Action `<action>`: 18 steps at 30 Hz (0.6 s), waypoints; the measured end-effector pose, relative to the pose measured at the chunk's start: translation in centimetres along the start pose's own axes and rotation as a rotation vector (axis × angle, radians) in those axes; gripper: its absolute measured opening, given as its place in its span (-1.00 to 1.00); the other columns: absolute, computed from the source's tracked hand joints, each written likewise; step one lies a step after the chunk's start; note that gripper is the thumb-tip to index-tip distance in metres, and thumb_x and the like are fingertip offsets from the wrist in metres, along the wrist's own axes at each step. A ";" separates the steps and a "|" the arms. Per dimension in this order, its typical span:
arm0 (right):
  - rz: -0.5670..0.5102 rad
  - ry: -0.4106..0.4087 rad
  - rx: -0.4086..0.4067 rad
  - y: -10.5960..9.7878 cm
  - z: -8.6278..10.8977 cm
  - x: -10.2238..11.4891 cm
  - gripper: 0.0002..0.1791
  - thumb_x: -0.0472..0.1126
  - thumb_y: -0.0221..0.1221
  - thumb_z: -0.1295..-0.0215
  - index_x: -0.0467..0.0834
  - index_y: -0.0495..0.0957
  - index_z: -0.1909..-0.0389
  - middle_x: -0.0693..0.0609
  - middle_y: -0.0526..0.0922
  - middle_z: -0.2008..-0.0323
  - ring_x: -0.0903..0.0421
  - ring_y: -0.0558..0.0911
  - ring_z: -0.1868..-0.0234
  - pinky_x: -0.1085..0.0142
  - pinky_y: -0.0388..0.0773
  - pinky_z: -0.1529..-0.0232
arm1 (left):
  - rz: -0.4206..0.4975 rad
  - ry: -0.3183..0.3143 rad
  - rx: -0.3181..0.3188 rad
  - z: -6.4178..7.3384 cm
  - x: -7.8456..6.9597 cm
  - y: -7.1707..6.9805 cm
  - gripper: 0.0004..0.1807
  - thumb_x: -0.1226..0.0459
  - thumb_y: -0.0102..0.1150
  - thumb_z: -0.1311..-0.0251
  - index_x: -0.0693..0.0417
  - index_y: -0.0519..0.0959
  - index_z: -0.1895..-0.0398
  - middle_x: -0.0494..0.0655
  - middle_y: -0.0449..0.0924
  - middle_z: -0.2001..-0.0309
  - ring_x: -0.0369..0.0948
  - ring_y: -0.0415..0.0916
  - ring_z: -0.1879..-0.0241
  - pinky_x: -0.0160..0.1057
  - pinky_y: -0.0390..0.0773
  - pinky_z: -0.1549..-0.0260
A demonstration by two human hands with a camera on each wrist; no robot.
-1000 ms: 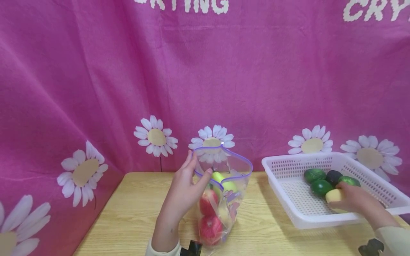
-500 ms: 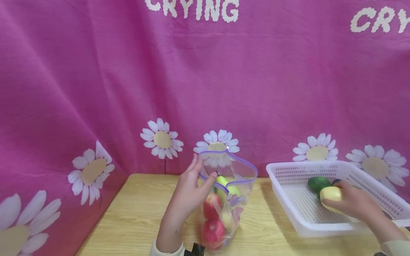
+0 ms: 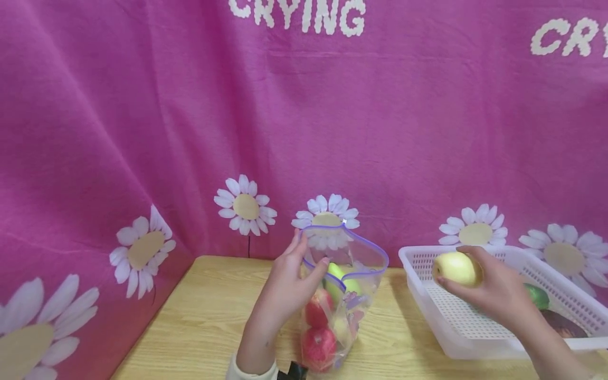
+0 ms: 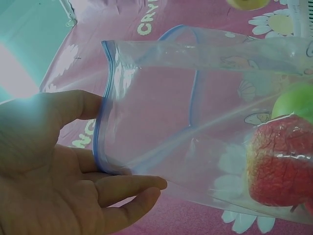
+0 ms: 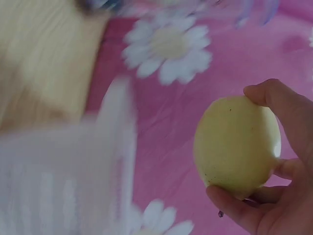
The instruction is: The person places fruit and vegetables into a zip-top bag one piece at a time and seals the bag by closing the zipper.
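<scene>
My left hand (image 3: 290, 285) pinches the purple-edged mouth of a clear zip bag (image 3: 355, 316), which stands on the table with its mouth spread. In the left wrist view, the thumb lies on one side of the zip strip (image 4: 100, 127) and fingers lie behind it. Inside the bag are red apples (image 3: 319, 345) and a green fruit (image 3: 352, 285). My right hand (image 3: 503, 295) grips a pale yellow, apple-like fruit (image 3: 453, 269) between thumb and fingers, raised above the white basket (image 3: 446, 332). Against the cloth in the right wrist view, the yellow fruit (image 5: 237, 147) shows small dark specks.
The basket, at the right of the wooden table (image 3: 214, 316), has perforated sides. In it lie a green, smooth-skinned item (image 3: 538, 296) and a dark brown one (image 3: 564, 324), partly behind my right arm. A pink cloth (image 3: 380, 132) with daisies hangs behind the table.
My right hand has lifted the yellow fruit from among the green items in the basket and moved it left. The left hand keeps its hold on the bag; the head view has shifted slightly.
</scene>
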State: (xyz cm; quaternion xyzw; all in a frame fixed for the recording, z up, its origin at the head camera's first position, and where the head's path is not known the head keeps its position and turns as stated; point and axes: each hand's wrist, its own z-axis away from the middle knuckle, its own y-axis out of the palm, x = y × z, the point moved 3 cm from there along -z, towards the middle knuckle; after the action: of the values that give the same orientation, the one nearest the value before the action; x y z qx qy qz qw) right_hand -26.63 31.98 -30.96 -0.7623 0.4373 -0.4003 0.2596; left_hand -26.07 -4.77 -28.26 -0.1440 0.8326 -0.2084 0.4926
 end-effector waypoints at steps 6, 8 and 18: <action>-0.093 -0.040 -0.200 0.2 0.8 4.4 -0.19 -0.08 0.60 0.10 -0.12 0.50 -0.24 -0.15 0.67 0.06 0.29 0.46 0.34 0.39 0.41 0.46 | -0.006 -0.003 0.011 -0.2 -0.1 0.3 -0.21 0.06 0.14 -0.41 0.34 0.17 -0.53 0.21 -0.08 -0.59 0.15 -0.03 -0.54 0.15 0.21 -0.37; -0.139 -0.017 -0.238 0.4 0.9 5.6 -0.17 -0.11 0.60 0.09 -0.09 0.49 -0.27 -0.10 0.65 -0.03 0.33 0.45 0.26 0.47 0.42 0.40 | -0.004 -0.004 0.011 -0.2 -0.1 0.4 -0.21 0.05 0.14 -0.41 0.32 0.17 -0.53 0.20 -0.07 -0.59 0.14 -0.03 -0.54 0.16 0.24 -0.35; -0.448 0.032 -0.303 2.1 1.0 10.1 -0.11 -0.34 0.56 0.05 -0.06 0.43 -0.37 0.09 0.49 -0.20 0.38 0.45 -0.09 0.69 0.45 0.01 | -0.009 0.009 -0.010 0.0 -0.4 1.2 -0.19 0.01 0.12 -0.42 0.32 0.16 -0.54 0.18 -0.06 -0.59 0.15 -0.03 -0.54 0.17 0.23 -0.35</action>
State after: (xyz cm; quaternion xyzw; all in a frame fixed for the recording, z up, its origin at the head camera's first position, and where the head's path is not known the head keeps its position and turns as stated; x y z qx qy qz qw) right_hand -23.78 22.22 -29.17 -0.8640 0.3165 -0.3895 0.0404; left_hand -25.91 -3.59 -28.58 -0.1495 0.8351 -0.2072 0.4872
